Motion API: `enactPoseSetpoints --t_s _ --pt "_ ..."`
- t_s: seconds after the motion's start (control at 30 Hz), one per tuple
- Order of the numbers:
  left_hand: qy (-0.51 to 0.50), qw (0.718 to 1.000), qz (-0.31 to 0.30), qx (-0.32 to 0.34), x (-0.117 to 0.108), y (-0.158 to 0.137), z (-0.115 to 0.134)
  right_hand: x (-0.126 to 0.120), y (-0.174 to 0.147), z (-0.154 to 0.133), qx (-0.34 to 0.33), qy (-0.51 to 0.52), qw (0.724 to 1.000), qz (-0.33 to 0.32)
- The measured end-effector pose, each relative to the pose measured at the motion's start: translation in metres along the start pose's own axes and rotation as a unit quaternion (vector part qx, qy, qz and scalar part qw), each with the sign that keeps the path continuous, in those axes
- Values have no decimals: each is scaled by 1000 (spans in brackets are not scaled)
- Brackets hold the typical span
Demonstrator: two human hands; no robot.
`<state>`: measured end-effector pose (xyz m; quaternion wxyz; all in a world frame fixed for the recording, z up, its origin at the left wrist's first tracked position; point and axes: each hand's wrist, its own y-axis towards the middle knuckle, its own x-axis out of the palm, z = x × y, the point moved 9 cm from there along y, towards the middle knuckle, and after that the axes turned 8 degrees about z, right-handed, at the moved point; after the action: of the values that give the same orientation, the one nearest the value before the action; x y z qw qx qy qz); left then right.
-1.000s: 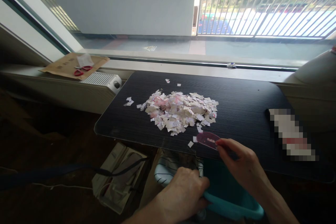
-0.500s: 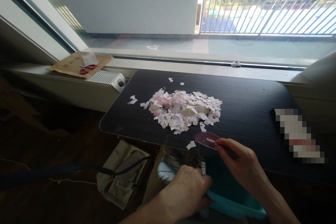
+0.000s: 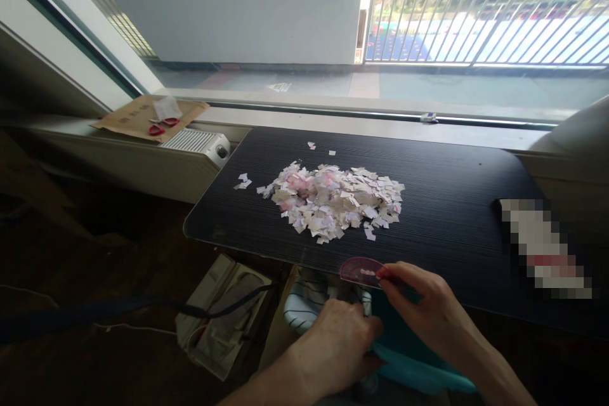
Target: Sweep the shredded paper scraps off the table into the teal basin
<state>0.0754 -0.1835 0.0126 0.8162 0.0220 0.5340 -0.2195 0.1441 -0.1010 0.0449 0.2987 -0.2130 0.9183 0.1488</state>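
A pink see-through protractor (image 3: pixel 356 271) is pinched in my right hand (image 3: pixel 421 295) at the table's front edge, its straight side towards me. Below that edge, my left hand (image 3: pixel 340 336) is closed on what looks like a striped bag (image 3: pixel 301 309); the exact grip is hidden. Right beside the left hand is a teal plastic container (image 3: pixel 419 371), partly covered by my right forearm. A broad heap of small cut paper scraps (image 3: pixel 333 200) lies on the black table (image 3: pixel 442 196), beyond both hands. A few loose scraps (image 3: pixel 243 181) are scattered left of the heap.
On the windowsill at left, red-handled scissors (image 3: pixel 164 125) rest on a brown envelope (image 3: pixel 137 119), above a white radiator (image 3: pixel 197 141). A blurred-out object (image 3: pixel 545 247) lies at the table's right. An opened box (image 3: pixel 223 317) stands on the floor at left.
My right hand has drawn the protractor left and towards me to the table edge. Two loose scraps that lay near that edge are gone from the tabletop. My left hand stays in place.
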Motion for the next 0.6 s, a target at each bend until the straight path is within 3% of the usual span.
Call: enactPoseSetpoints --t_s 0.2,0.4,0.6 --pt "8 1000 2 4 -1 0 0 -47 6 29 34 -68 982 173" --pt "15 1000 5 5 1 1 0 -38 6 28 36 -76 989 120" --pt "14 1000 13 10 2 0 0 -42 14 34 52 -61 984 157"
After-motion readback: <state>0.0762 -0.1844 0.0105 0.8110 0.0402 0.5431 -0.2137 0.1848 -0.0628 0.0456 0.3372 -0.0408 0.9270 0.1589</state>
